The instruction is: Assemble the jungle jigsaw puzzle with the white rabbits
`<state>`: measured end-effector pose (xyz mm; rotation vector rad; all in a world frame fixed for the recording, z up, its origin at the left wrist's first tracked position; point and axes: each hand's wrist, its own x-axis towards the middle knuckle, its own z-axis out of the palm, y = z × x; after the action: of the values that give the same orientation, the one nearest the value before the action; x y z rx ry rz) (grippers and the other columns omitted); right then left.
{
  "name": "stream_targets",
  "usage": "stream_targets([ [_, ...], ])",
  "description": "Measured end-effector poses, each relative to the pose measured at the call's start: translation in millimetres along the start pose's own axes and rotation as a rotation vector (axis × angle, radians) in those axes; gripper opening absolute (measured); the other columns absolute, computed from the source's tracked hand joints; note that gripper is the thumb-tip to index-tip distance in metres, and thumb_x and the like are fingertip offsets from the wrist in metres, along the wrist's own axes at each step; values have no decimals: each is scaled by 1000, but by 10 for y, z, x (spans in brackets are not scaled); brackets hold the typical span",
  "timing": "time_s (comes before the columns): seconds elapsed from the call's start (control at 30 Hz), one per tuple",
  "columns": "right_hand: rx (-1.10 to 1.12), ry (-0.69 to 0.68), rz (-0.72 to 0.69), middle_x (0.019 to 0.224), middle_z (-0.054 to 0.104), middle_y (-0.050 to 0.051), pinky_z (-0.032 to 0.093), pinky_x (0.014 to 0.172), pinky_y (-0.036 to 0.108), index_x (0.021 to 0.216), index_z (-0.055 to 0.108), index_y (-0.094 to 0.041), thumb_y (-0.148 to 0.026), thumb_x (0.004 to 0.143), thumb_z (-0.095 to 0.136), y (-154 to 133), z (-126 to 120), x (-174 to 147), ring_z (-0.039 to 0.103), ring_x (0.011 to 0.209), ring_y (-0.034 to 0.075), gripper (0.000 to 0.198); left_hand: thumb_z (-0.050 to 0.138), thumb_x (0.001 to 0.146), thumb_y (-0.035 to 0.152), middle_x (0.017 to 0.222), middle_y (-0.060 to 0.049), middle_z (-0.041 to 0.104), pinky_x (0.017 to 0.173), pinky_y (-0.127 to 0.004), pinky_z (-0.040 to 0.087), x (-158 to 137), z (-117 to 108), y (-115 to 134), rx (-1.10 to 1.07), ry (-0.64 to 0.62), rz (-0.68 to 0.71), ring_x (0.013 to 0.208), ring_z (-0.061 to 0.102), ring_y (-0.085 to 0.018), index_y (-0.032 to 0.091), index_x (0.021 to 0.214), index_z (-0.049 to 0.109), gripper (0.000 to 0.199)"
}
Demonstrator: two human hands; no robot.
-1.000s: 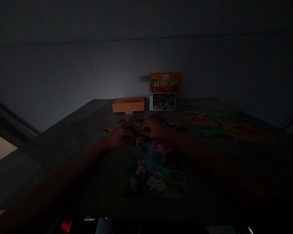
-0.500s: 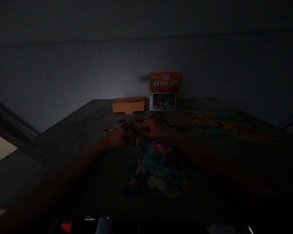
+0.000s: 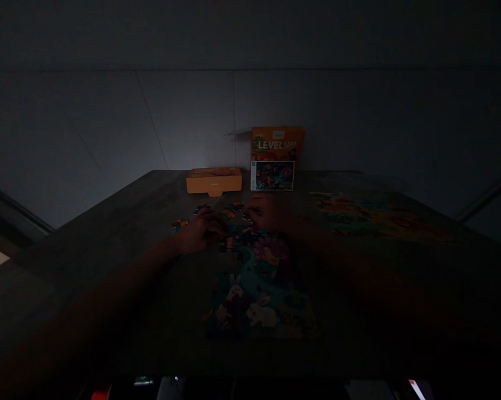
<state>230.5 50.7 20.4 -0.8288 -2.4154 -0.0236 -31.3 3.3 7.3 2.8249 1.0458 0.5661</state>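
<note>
The partly joined jigsaw puzzle [image 3: 262,286] lies flat on the worktop [image 3: 121,222], in the near middle, with its rabbits upright to the person; that placing probably lets both hands work its far edge while its picture reads the right way up. The left hand [image 3: 198,230] rests low beside the far left corner, fingers curled, perhaps to steady pieces there. The right hand [image 3: 271,214] is over the far edge, thumb and fingers bent towards each other. In this dim light I cannot tell whether either grip is closed on a piece.

Loose jigsaw pieces [image 3: 235,206] lie beyond the puzzle between the hands, and more pieces [image 3: 179,224] sit left of the left hand, all seemingly within easy reach. Farther back, the orange "LEVEL UP!" box [image 3: 277,145] stands upright near the wall [image 3: 192,116], its printed scene facing the person, which would suit use as a reference. A low orange box [image 3: 214,182] lies left of it. A colourful picture sheet [image 3: 375,216], possibly another puzzle, lies apart on the right, leaving the middle for the hands.
</note>
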Motion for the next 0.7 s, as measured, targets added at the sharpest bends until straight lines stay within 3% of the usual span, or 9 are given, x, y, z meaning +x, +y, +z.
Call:
stream_targets([
  [0.1,-73,42,102,91,69,8,42,73,29,94,74,-17,-20,87,55,48,-114,-274,60,81,19,20,61,88,27,106,-5,70,103,-45,34,4,-3,0,-1,8,11,105,58,-23,27,93,77,17],
  [0.23,-151,0,199,90,69,9,43,70,30,92,73,-17,-20,86,55,90,-166,-595,61,79,21,19,63,86,26,105,-5,70,106,-46,31,6,-44,56,4,7,13,106,58,-23,25,82,77,15],
  [0.37,-208,10,267,97,69,9,44,77,29,98,73,-16,-19,87,53,34,-154,-547,63,90,21,23,63,85,27,104,-5,70,109,-44,32,-4,-84,82,18,-19,-49,105,59,-22,21,69,73,20],
  [0.53,-226,-48,335,103,69,9,45,80,30,102,73,-17,-25,86,55,15,-129,-450,62,95,22,25,58,86,30,103,-6,72,112,-45,27,-24,-124,-13,96,-29,-87,109,59,-24,21,74,74,22],
  [0.6,-252,-46,369,102,69,10,45,80,30,99,73,-17,-26,86,55,54,-126,-470,62,94,23,24,55,85,29,102,-7,73,109,-45,31,-33,-137,-66,148,-17,-167,111,60,-25,21,77,75,23],
  [0.7,-278,-60,370,97,69,9,44,76,30,94,74,-16,-28,87,53,120,-120,-509,62,88,22,25,52,86,34,102,-8,74,103,-45,37,-63,-127,-149,221,48,-398,110,60,-28,22,87,76,27],
])
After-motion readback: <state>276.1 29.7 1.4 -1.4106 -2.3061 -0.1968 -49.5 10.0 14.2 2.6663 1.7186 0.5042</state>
